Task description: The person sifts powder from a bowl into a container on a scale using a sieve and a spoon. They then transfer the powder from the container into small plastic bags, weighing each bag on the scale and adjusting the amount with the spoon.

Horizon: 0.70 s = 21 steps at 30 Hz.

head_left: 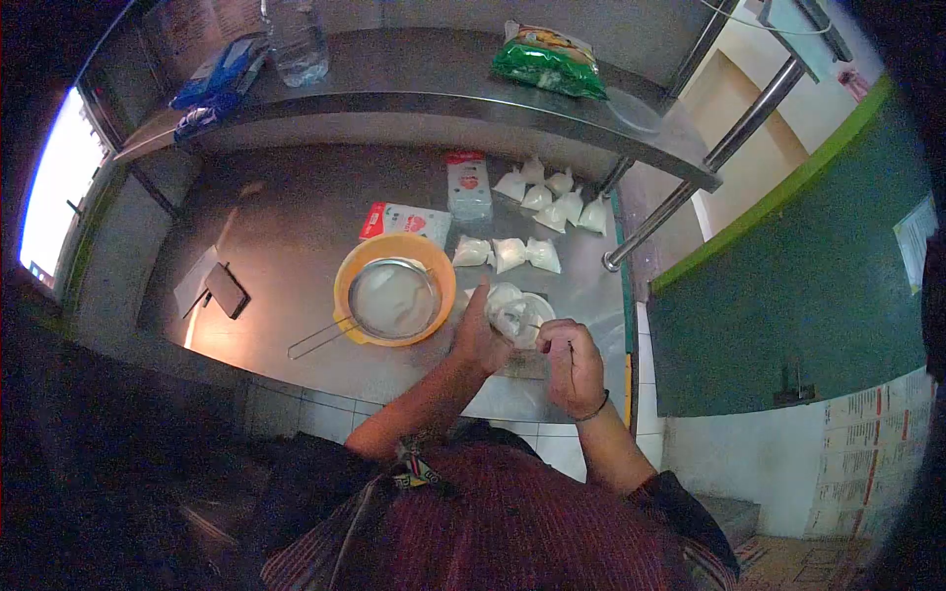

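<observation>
Between my hands is a clear plastic bag with white powder in it, over a white bowl. My left hand is closed on the bag's left side, its thumb pointing up. My right hand, a dark band at its wrist, is closed at the bag's right side; what its fingers pinch is too small to make out. Left of my hands, a metal sieve holding white powder rests on an orange bowl. Behind the bag stand several tied bags of white powder.
Two red and white packages lie behind the orange bowl. A dark phone-like object is at the left. Above the steel table, a shelf holds a green package, a bottle and blue packets.
</observation>
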Each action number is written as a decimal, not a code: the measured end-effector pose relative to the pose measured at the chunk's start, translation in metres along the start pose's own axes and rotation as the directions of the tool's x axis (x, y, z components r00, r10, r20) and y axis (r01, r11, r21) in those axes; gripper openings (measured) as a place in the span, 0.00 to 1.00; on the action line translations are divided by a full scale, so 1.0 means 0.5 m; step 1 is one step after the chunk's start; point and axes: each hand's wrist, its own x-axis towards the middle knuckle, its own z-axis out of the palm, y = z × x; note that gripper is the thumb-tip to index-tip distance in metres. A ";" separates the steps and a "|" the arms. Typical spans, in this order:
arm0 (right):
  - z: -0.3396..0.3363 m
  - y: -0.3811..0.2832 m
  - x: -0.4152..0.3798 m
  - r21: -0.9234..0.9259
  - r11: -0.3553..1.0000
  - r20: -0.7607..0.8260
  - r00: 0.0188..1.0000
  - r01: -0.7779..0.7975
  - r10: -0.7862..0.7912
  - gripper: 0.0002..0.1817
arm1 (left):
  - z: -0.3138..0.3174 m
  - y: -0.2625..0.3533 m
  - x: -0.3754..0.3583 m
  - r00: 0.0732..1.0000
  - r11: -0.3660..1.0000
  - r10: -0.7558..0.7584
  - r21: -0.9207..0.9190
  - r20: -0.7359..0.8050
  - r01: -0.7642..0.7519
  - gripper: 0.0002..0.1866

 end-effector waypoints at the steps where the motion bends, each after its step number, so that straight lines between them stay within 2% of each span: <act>1: 0.003 0.001 0.001 -0.001 1.000 -0.002 1.000 -0.001 0.001 0.08 | 0.006 0.000 -0.003 1.000 1.000 -0.002 0.001 0.000 0.002 0.31; 4: 0.008 -0.001 0.006 0.039 0.999 -0.030 0.999 0.020 -0.019 0.08 | 0.006 -0.003 -0.002 0.999 0.999 -0.031 -0.017 0.032 0.032 0.32; 6: 0.004 -0.008 0.011 -0.003 0.999 0.008 0.999 -0.052 0.052 0.09 | 0.000 -0.002 0.004 0.991 0.996 0.079 0.018 0.105 -0.082 0.26; 7: 0.002 -0.012 0.012 -0.003 0.999 0.008 0.999 -0.052 0.052 0.09 | 0.012 -0.002 -0.002 0.991 0.996 0.079 0.019 0.104 -0.082 0.26; 9: -0.006 -0.024 0.013 0.024 0.978 -0.019 0.978 -0.205 0.206 0.10 | 0.042 -0.005 -0.020 0.992 0.995 0.076 -0.054 -0.100 -0.082 0.26; 10: -0.012 -0.034 0.018 0.022 0.978 -0.019 0.978 -0.208 0.208 0.10 | 0.006 -0.010 0.001 0.992 0.995 0.074 -0.056 -0.101 -0.080 0.26; 11: -0.018 -0.046 0.026 0.051 0.974 -0.024 0.975 -0.220 0.222 0.10 | -0.049 -0.016 0.033 0.986 0.965 0.166 0.207 0.003 -0.163 0.25; 12: -0.023 -0.055 0.033 0.080 0.970 -0.029 0.972 -0.231 0.234 0.10 | -0.041 -0.011 0.030 0.966 0.857 0.226 0.445 0.128 -0.259 0.25; 13: -0.028 -0.059 0.037 0.078 0.970 -0.028 0.972 -0.231 0.234 0.10 | -0.032 -0.010 0.026 0.966 0.858 0.226 0.443 0.128 -0.259 0.25; 14: -0.033 -0.063 0.041 0.044 0.976 -0.027 0.977 -0.212 0.213 0.11 | -0.023 -0.008 0.020 0.989 0.973 0.137 0.178 0.048 -0.144 0.25; 15: -0.035 -0.064 0.043 0.009 0.981 -0.024 0.981 -0.192 0.192 0.11 | -0.002 -0.003 0.009 1.000 0.993 0.028 -0.111 -0.003 -0.028 0.25; 19: -0.032 -0.061 0.039 0.005 0.988 -0.020 0.987 -0.156 0.156 0.11 | -0.003 -0.003 0.006 0.996 0.991 0.088 -0.102 -0.025 -0.090 0.25; 21: -0.028 -0.055 0.031 -0.175 0.984 -0.024 1.000 -0.011 0.007 0.10 | -0.008 -0.004 0.006 0.989 0.986 0.141 -0.093 0.040 -0.137 0.24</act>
